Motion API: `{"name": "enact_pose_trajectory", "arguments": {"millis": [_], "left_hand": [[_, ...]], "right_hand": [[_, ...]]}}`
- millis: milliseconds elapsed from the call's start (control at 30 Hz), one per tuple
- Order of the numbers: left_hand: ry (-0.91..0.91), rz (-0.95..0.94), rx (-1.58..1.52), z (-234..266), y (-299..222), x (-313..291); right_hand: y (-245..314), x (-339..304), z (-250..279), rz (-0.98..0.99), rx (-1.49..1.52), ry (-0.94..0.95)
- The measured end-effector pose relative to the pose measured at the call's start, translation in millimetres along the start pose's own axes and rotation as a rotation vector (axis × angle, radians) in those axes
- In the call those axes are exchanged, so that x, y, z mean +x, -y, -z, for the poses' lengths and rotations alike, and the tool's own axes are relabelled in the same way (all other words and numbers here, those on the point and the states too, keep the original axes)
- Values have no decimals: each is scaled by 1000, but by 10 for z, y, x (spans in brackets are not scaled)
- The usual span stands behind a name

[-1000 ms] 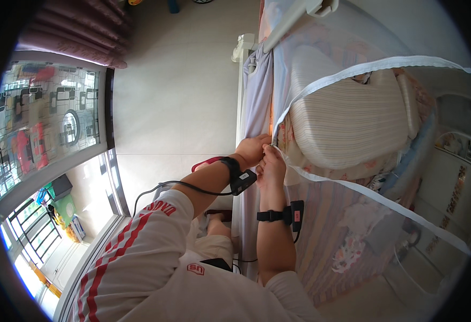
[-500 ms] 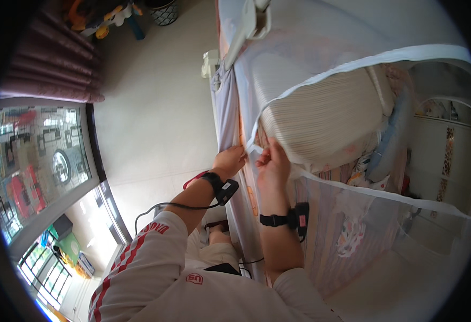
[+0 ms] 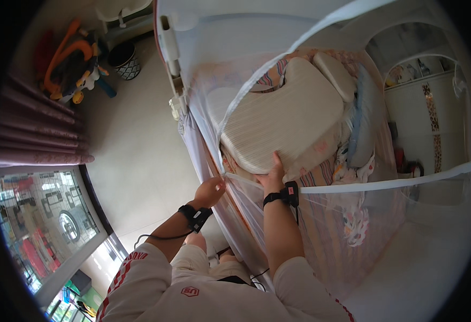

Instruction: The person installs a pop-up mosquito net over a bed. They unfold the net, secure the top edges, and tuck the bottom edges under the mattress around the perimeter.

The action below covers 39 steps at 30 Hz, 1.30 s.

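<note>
A white mosquito net [image 3: 353, 225] hangs over a bed, its white-edged opening parted wide. Through that opening lies a thick beige ribbed cushion [image 3: 284, 118] with a notch in its far side. My right hand [image 3: 272, 174] is at the cushion's near edge, thumb up over the front and the other fingers low against the rim, partly hidden. Beside the bed's left edge, my left hand [image 3: 211, 192] has its fingers curled in close to the net's lower corner. Whatever those fingertips pinch, if anything, is too small to make out.
A smaller beige pillow [image 3: 335, 75] and a blue-grey pillow [image 3: 365, 118] lie beyond the cushion. A patterned bin [image 3: 125, 61] and orange toys [image 3: 69, 56] stand on the floor at far left, near a purple curtain [image 3: 37, 126]. Cables trail from both wrist devices.
My right hand has left the corner of the net opening and moved right, onto the cushion's near edge. My left hand stays near that corner. The view has shifted, showing more of the cushion.
</note>
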<state>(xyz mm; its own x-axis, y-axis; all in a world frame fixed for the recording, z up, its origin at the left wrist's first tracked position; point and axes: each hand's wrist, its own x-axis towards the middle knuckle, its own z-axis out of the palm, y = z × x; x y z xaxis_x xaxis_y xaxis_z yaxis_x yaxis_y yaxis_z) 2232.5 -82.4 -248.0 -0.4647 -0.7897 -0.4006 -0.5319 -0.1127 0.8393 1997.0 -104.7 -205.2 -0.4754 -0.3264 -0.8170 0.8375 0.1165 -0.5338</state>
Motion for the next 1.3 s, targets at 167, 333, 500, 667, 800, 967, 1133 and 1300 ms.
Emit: {"name": "enact_pose_trajectory", "arguments": {"millis": [167,333,500,667,800,967,1133,1300], "left_hand": [[17,87,-66,1,265,-168],[88,73,-53,-64,392,-269],[154,70,-24,-154,407,-290],[189,53,24,-180,340,-255],[113,72,4,-148,196,-241],[40,22,-31,-246,116,-185],[-328,-219,129,-605,268,68],[-244,339,-331,-821,300,419]], "right_hand": [[99,-50,143,4,130,157],[61,-258,402,168,206,210],[-180,-651,883,170,348,83],[-266,-542,1053,140,232,-72],[-230,-515,920,64,173,-213],[-366,-1387,912,-103,-30,152],[-466,-1991,1044,-311,-467,672],[-478,-2087,1338,-187,-614,406]]}}
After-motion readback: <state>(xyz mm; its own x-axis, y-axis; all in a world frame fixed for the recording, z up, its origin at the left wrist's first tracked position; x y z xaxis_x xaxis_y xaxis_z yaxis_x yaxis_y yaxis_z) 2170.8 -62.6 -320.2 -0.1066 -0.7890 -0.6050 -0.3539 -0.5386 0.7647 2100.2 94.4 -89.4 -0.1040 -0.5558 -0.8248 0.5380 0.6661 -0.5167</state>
